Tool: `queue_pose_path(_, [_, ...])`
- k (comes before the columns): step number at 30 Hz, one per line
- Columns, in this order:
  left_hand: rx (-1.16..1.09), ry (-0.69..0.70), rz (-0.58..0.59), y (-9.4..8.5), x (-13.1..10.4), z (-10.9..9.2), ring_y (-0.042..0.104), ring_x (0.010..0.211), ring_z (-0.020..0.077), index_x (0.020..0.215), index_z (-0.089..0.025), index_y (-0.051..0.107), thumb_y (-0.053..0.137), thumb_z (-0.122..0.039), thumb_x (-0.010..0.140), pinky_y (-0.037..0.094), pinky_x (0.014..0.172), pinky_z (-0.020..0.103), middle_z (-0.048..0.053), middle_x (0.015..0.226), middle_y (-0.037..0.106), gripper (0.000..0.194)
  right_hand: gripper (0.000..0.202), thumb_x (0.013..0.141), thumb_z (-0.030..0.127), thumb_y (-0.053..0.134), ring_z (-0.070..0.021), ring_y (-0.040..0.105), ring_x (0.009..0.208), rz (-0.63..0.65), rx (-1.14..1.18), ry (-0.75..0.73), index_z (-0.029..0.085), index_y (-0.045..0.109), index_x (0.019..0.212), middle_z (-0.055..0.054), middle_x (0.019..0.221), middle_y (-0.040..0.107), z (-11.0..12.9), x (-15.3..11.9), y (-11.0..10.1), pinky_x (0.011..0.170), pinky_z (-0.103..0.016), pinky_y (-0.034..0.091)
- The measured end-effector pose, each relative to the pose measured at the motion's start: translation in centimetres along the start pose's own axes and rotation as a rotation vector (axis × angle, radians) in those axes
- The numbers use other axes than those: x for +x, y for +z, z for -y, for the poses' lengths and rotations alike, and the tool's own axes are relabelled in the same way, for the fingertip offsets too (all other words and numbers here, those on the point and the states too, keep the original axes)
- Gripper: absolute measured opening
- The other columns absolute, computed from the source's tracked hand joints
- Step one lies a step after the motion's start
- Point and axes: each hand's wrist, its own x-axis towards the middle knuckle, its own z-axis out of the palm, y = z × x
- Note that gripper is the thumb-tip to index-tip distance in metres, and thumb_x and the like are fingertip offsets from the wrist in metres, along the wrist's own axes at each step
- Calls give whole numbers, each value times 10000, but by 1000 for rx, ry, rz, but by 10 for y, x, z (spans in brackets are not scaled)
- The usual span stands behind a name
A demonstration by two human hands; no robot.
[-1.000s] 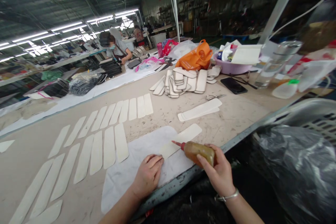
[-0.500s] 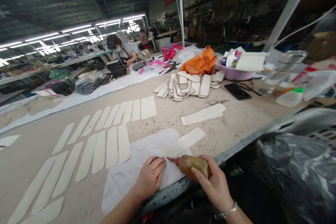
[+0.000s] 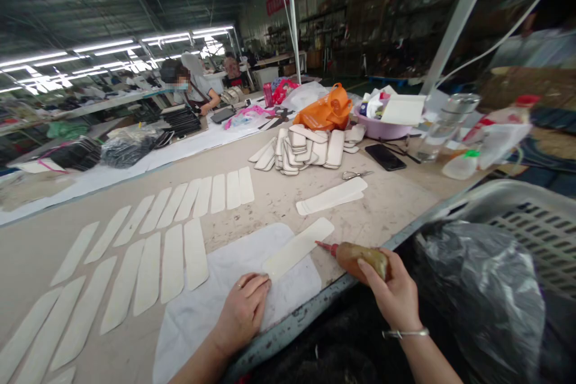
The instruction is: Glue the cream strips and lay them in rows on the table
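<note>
While your left hand [image 3: 243, 312] presses flat on the white cloth [image 3: 211, 294], your right hand [image 3: 396, 294] grips the glue bottle [image 3: 360, 255].

Your left fingers lie spread and empty, their tips touching the near end of the cream strip [image 3: 298, 248] that lies slantwise across the cloth, running away from that hand toward the right. Your right hand is closed around the brown bottle at the edge of the surface [image 3: 396, 204], and its red nozzle points left, just beside the strip's far half; whether it touches, you cannot tell. Beyond your left hand, rows of cream strips [image 3: 173, 234] lie side by side. Past your right hand lie a stacked pair of strips [image 3: 332, 196], scissors [image 3: 355, 174], a black phone [image 3: 385, 157] and a heap of folded pieces [image 3: 306, 149].
</note>
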Motion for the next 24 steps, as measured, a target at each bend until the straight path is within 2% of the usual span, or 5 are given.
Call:
queue_pose_path(4, [13, 13, -4, 0, 1, 1, 593, 1005, 212, 1132, -170, 626, 438, -112, 877, 533, 904, 411, 106, 1106, 650, 323, 467, 724, 564, 642, -244, 608, 817, -140, -52, -42, 204, 570, 1013, -60, 939, 634, -7, 16, -3, 792, -415, 503])
queue_pose_path(7, [21, 19, 10, 1, 0, 3, 591, 1014, 212, 1153, -174, 619, 437, -105, 876, 532, 911, 407, 104, 1116, 648, 338, 452, 726, 530, 659, -255, 606, 863, -150, -16, -83, 210, 561, 1028, -70, 978, 628, -6, 12, 0, 809, -423, 505])
queue_pose_path(13, [46, 36, 8, 2, -1, 4, 588, 1032, 199, 1146, -172, 620, 453, -102, 865, 537, 918, 368, 93, 1121, 648, 335, 389, 793, 396, 635, -227, 618, 870, 233, 224, -135, 219, 503, 1112, -73, 1009, 627, 15, -29, 26, 763, -356, 535])
queue_pose_path(16, [69, 48, 10, 1, 1, 3, 591, 1025, 199, 1107, -168, 632, 446, -102, 868, 543, 909, 364, 94, 1104, 654, 311, 354, 804, 383, 626, -217, 610, 864, 309, 187, -190, 222, 507, 1096, -63, 986, 622, 24, -36, 36, 760, -341, 529])
queue_pose_path(24, [92, 103, -35, 1, 1, 6, 596, 1018, 203, 1111, -163, 632, 463, -89, 848, 549, 898, 336, 94, 1091, 660, 321, 393, 774, 477, 639, -243, 587, 905, -14, 16, -136, 233, 539, 1065, -63, 1011, 605, -4, 10, 15, 817, -406, 492])
